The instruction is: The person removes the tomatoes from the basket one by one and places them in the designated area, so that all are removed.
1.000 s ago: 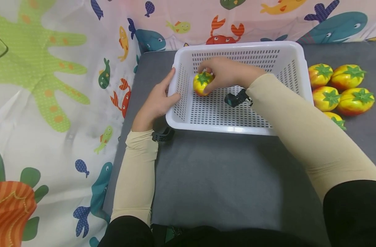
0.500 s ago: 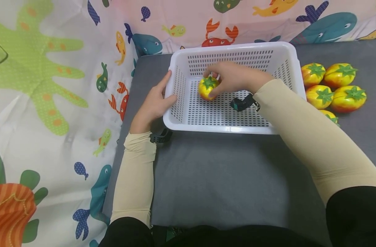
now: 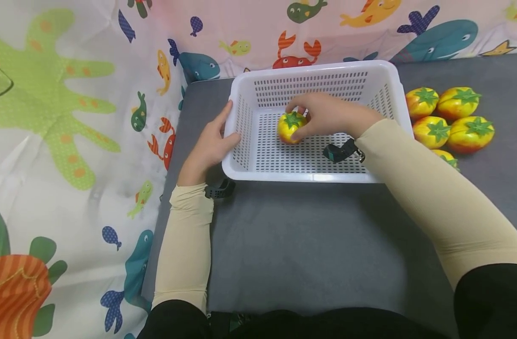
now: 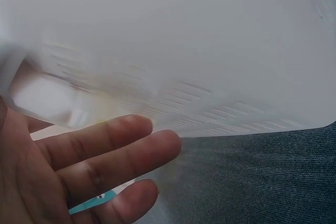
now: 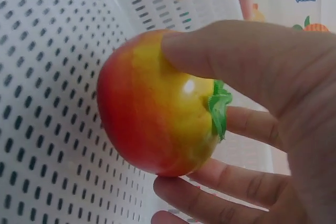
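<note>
In the head view my right hand [image 3: 326,113] holds a toy fruit [image 3: 287,128] with a green leafy cap inside the white perforated basket [image 3: 313,177]. The right wrist view shows the toy fruit [image 5: 157,103] as glossy, red on one side and yellow around the cap. The thumb [image 5: 194,51] presses one side, and other fingers [image 5: 205,198] hold the far side. My left hand [image 3: 209,146] rests at the basket's left end, its thumb over the rim and index finger along the outside. Its other fingers [image 4: 126,161] are fairly straight in the left wrist view, beside the basket wall.
Several matching toy fruits [image 3: 470,134] sit on the grey cloth [image 3: 300,235] just right of the basket. A curtain [image 3: 139,141] printed with sea animals hangs along the left and back. A black strap [image 3: 340,151] sticks out from the right wrist, over the basket.
My right hand has moved the toy fruit rightward, away from the basket's left end. The left hand keeps its place on the basket. The head view has turned slightly right.
</note>
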The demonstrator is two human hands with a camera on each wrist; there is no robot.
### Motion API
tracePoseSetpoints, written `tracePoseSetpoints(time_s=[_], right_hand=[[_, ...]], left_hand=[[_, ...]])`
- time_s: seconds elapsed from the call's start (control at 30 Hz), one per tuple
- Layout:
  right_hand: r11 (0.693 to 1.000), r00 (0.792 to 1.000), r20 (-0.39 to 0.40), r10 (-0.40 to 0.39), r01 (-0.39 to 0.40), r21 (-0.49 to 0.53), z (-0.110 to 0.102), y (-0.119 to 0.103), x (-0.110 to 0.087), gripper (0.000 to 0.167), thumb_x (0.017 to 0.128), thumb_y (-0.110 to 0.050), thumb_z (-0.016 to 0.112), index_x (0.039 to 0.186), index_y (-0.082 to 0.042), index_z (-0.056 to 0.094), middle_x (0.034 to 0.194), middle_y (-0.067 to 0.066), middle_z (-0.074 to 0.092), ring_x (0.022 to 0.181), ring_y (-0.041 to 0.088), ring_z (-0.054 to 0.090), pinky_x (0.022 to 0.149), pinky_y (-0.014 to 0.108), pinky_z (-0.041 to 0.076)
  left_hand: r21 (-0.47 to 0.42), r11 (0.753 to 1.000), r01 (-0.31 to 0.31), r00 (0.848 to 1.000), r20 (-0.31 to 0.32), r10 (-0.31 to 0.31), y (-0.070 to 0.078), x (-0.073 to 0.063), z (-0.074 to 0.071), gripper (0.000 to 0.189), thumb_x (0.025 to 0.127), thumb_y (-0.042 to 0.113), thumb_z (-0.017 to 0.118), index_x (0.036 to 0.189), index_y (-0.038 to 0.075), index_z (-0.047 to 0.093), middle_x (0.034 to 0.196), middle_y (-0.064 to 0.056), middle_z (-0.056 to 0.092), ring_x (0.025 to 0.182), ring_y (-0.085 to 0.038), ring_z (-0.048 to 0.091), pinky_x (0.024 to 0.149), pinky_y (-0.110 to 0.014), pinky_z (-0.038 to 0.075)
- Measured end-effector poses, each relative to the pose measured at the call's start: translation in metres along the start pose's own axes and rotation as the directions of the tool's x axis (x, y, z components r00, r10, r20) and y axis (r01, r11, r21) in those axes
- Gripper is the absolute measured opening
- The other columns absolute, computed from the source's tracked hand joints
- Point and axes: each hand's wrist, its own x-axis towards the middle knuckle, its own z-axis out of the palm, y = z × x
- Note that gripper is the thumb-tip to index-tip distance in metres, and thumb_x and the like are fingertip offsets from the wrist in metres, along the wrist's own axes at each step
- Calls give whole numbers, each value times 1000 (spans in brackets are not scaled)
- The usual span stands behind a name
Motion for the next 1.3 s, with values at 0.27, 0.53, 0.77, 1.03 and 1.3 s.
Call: tracePoseSetpoints(time_s=[0.27,0.53,0.77,1.03,1.3], right_hand=[[1000,998,-57,5,-4,18,4,6,-16,73,84,-34,87,147,-14,57,135,15,57,114,33,60,105,48,56],[1000,996,-94,-3,5,17,3,11,-31,70,85,-34,86,146,-12,58,133,17,60,116,36,60,102,51,55],[1000,990,-140,5,-4,6,-5,13,-44,71,85,-35,86,146,-10,58,132,18,60,119,39,60,102,53,55],[1000,986,-169,5,-4,4,-16,14,-59,73,85,-36,86,146,-9,57,133,18,59,119,36,60,98,51,59],[1000,975,-220,21,-23,-7,-30,17,-89,74,87,-36,85,148,-8,55,137,21,59,120,40,60,90,54,62]], left_hand=[[20,1000,5,1000,2,-5,1,-1,0,89,96,13,61,170,34,15,150,-15,57,109,-34,74,80,-48,66],[26,1000,2,1000,8,-2,1,0,1,90,95,12,60,169,34,15,151,-16,55,108,-37,74,79,-49,66],[30,999,14,1000,-3,-14,2,-1,2,89,95,13,61,169,35,16,151,-15,55,108,-36,74,79,-49,66],[53,998,27,1000,-11,-27,1,-2,3,90,95,14,60,169,35,14,152,-17,54,112,-38,73,81,-50,65],[64,998,6,1000,-17,-5,3,-3,5,89,95,14,59,170,34,15,149,-17,57,107,-37,75,79,-49,65]])
